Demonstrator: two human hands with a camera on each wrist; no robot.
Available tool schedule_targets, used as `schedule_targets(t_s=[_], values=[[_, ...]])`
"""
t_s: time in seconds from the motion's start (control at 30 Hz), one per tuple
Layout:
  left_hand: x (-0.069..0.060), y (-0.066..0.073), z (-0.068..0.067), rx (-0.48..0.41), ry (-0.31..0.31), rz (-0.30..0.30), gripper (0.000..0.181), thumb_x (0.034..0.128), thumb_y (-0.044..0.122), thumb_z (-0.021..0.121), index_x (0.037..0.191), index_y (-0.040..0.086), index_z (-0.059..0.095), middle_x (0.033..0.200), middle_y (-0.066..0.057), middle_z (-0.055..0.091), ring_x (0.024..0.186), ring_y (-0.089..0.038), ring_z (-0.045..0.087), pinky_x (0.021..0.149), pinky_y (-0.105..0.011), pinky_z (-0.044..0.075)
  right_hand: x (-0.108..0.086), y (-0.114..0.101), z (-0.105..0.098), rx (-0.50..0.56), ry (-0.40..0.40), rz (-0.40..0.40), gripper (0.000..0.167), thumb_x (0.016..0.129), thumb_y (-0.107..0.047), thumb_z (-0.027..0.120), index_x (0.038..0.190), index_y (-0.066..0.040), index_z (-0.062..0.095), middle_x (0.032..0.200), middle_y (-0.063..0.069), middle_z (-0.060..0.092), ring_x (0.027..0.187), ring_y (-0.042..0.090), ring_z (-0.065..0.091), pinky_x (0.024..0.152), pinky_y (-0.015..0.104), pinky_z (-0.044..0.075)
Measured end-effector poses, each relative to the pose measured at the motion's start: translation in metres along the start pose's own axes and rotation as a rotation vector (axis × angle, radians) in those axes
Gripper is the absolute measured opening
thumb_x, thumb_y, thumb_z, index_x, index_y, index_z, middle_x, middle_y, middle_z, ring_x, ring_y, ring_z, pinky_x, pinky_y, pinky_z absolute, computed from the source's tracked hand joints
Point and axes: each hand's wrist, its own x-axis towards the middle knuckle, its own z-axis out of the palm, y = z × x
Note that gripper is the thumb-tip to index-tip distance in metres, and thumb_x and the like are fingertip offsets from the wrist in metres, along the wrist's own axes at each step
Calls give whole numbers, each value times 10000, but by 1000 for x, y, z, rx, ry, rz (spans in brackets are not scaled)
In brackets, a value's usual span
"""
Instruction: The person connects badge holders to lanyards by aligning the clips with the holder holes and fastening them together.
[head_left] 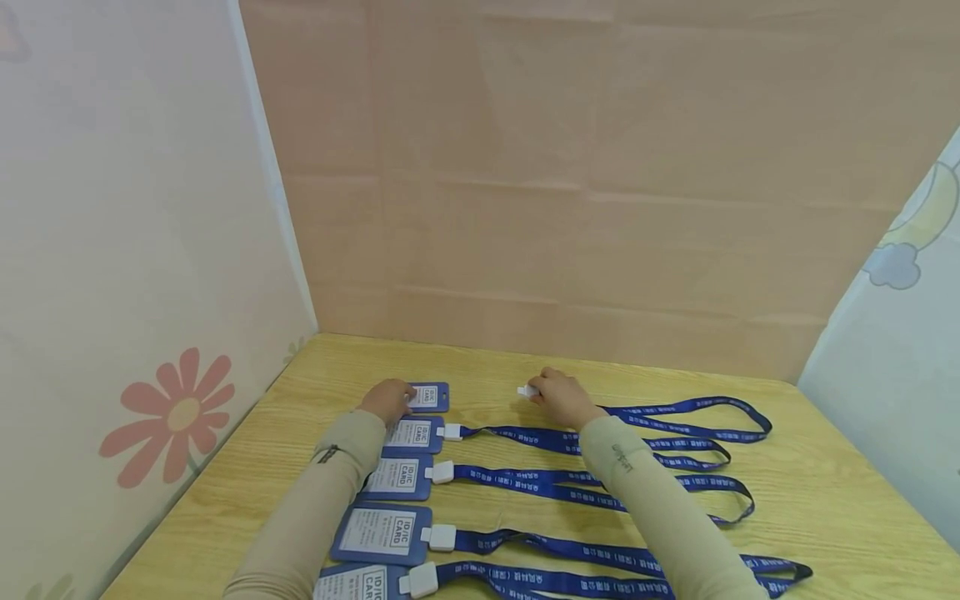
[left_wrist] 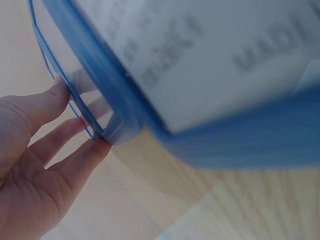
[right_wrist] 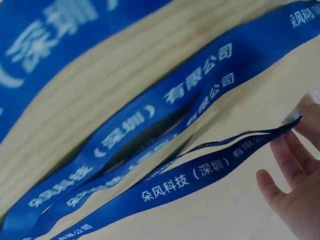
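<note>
At the far end of a row of badges, my left hand (head_left: 388,400) pinches the edge of a blue-framed ID card holder (head_left: 430,397). Thumb and fingers grip that holder's edge (left_wrist: 89,119) in the left wrist view. To its right, my right hand (head_left: 562,400) holds the white clip (head_left: 525,391) of a blue lanyard (head_left: 705,406). A gap separates this clip from the card holder. The right wrist view shows the lanyard strap (right_wrist: 190,182) running from the fingers, with white lettering along it.
Several more card holders (head_left: 382,533) with white clips (head_left: 442,537) and blue lanyards (head_left: 570,547) lie in parallel rows nearer me on the wooden table (head_left: 840,500). A brown backdrop (head_left: 562,250) stands behind, with pale patterned sheets (head_left: 150,250) at both sides.
</note>
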Motion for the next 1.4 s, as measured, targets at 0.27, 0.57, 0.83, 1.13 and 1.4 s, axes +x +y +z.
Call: schedule_targets(t_s=[0.27,0.57,0.83,1.13,1.4], values=[[-2,2,-1,-39,-17,-26,380,866,85,630,1244,66,593,1344,-165,533,1289,-373,446,1082,-495,361,5,-10,6,-6,3,-20,246,905,-198,604,1108,-67,655,931,64,590,793,175,531,753,368,519],[-2,4,-2,-17,-2,-17,379,858,80,638,1234,67,599,1335,-166,539,1282,-369,455,1083,-487,363,6,-26,4,58,-8,-19,229,894,-147,614,1087,-32,656,930,99,580,822,218,547,771,392,515],[-2,3,0,9,2,-9,367,851,85,646,1216,68,613,1317,-168,553,1272,-360,468,1081,-475,369,11,-37,7,89,-49,-12,252,897,-136,608,1129,-45,642,978,92,585,872,208,559,818,388,518],[-1,4,2,2,4,-16,359,858,87,639,1216,71,613,1318,-159,553,1276,-357,463,1085,-478,363,16,-46,10,105,-73,-18,256,896,-138,611,1129,-37,637,1005,102,604,912,221,575,879,383,508],[-4,8,0,16,7,4,371,839,63,649,1208,52,612,1302,-169,563,1262,-355,478,1082,-463,370,22,-51,16,128,-95,-22,268,889,-140,621,1135,-37,591,1040,116,613,955,235,592,880,385,512]])
